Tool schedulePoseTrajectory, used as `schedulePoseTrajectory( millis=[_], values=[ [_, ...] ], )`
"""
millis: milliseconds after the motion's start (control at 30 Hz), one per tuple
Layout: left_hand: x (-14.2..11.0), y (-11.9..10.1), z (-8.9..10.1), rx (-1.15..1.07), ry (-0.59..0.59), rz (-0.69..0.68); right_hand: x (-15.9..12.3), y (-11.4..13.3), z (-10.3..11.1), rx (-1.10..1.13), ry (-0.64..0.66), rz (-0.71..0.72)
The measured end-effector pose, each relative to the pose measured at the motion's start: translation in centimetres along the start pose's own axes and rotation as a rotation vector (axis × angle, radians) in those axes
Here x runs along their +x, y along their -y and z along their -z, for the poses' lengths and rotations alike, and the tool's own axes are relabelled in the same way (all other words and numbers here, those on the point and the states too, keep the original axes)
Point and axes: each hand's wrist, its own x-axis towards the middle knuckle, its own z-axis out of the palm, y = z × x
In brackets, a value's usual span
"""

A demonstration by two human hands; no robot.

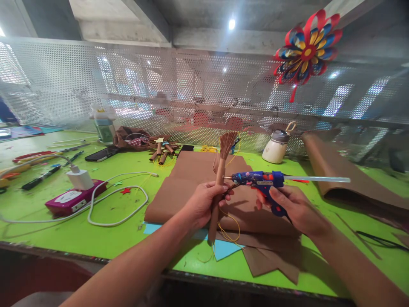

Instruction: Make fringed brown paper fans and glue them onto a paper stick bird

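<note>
Paper tube (220, 171), likely light, crushable: hold mid-stem, as left hand (203, 201) does; right hand (295, 207) grips glue gun (264, 179); nozzle (228, 178) contact unclear.

It's a craft workshop (glue gun (269, 178), paper (183, 189)).
</note>
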Motion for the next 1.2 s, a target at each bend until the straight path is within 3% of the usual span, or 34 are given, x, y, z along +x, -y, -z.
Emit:
schedulePoseTrajectory(
  millis=[633,700,833,967,1067,1133,1200],
  values=[
    [-0.2,-0.4,-0.2,0.0,-0.007,0.009,0.0,0.1,0.3,-0.127,-0.041,0.022],
    [-0.3,-0.4,-0.3,0.01,-0.007,0.011,0.1,0.0,0.5,-0.181,-0.089,0.029],
    [-0.2,-0.4,-0.2,0.009,-0.009,0.017,0.9,-1.0,1.1,-0.386,-0.337,0.021],
    [-0.1,-0.3,-0.1,-0.006,0.003,0.038,2.4,-3.2,3.6,-0.526,-0.45,-0.039],
    [-0.1,-0.3,-0.2,-0.027,-0.002,0.061,3.8,-5.5,7.5,-0.654,-0.402,-0.151],
    [-0.1,-0.3,-0.2,-0.041,0.001,0.077,4.7,-7.0,10.3,-0.878,-0.299,-0.252],
    [0.0,-0.3,-0.2,-0.048,0.01,0.079,5.5,-8.2,12.6,-0.957,-0.295,-0.302]
  ],
)
